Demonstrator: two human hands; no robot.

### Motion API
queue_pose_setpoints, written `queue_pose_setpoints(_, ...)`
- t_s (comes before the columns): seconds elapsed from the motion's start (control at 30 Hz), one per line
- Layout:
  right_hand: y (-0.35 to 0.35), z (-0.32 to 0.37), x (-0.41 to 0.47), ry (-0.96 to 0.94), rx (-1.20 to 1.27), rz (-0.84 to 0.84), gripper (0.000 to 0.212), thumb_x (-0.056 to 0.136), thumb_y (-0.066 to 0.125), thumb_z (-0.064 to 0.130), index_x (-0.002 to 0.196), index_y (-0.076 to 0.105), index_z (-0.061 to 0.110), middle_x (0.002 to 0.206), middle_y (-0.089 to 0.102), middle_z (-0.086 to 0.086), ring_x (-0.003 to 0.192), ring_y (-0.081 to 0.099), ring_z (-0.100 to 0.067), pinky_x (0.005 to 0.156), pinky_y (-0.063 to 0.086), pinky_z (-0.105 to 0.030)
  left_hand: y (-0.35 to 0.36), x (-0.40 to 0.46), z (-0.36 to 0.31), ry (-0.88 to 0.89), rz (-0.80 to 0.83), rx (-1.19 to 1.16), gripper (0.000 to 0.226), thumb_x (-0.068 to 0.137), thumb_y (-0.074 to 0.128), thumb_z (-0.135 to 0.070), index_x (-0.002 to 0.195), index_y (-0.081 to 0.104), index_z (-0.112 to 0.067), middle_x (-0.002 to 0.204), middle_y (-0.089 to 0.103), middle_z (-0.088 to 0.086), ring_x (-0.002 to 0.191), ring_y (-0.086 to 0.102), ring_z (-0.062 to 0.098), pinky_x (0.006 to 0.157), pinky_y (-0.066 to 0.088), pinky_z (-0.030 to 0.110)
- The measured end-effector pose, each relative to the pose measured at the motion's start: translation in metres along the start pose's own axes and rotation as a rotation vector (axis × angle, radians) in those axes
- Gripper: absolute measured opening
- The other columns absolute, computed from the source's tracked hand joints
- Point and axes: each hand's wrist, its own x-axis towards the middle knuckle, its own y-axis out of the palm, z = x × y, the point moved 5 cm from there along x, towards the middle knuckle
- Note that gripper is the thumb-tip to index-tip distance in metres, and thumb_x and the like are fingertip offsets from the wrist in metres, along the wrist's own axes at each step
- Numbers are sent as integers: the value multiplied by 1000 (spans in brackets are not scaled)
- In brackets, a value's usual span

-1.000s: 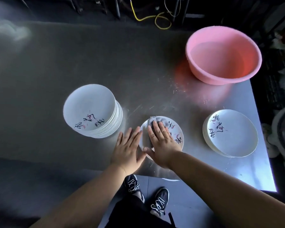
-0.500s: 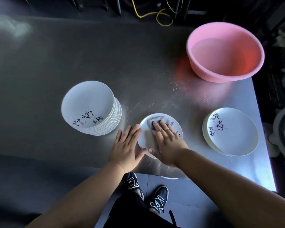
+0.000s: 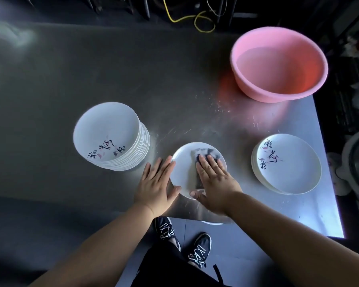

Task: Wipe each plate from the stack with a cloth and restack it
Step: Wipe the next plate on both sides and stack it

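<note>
A white plate (image 3: 181,162) lies near the front edge of the steel table (image 3: 91,79). My right hand (image 3: 214,183) presses a grey and dark cloth (image 3: 201,152) flat onto the plate with straight fingers. My left hand (image 3: 155,185) lies flat against the plate's left rim. A tall stack of white plates (image 3: 110,137) with black calligraphy stands to the left. A low stack of the same plates (image 3: 288,164) sits to the right.
A pink basin (image 3: 278,63) holding water stands at the back right. The table's right edge runs just past the low stack. A yellow cable (image 3: 187,17) lies behind the table. My shoes (image 3: 182,239) show below the front edge.
My right hand has slid the cloth across the plate, now covering its printed right side. My left hand stays at the rim.
</note>
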Motion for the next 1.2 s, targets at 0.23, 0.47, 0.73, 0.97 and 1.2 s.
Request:
queue_pose_setpoints(0.23,26,4,-47,-120,-78,-20,100,98,13,80,153,51,5,166,38,-13,155,29,-34,121,18,-46,0,0,-2,5,-8,5,74,100,40,-57,163,30,-19,172,24,-3,158,24,28,126,21,58)
queue_pose_setpoints(0.47,9,3,-40,-1,-15,-26,110,90,9,84,165,20,4,175,4,-13,162,-1,-33,127,-4,-47,-2,0,-1,-12,2,11,77,99,43,-59,164,29,-18,173,22,-3,159,23,27,127,20,56)
queue_pose_setpoints(0.73,-8,-38,-11,26,-69,-136,101,91,21,77,165,26,8,175,16,-8,162,-3,-34,131,2,-46,-1,-1,-2,14,-10,24,76,98,47,-54,163,31,-16,172,23,-2,159,24,29,126,21,58)
queue_pose_setpoints(0.97,3,-31,-28,118,105,-72,103,85,5,79,167,-10,20,173,-22,11,155,-34,-23,129,4,-38,1,0,2,-8,12,35,79,99,43,-59,165,26,-19,174,19,-3,160,20,26,127,19,55)
queue_pose_setpoints(1.2,-13,-44,-7,127,179,-115,88,98,23,72,168,-4,27,172,-20,21,160,-20,-25,127,22,-50,4,1,1,-7,14,42,77,101,38,-62,165,24,-21,174,16,-3,161,16,25,129,16,54)
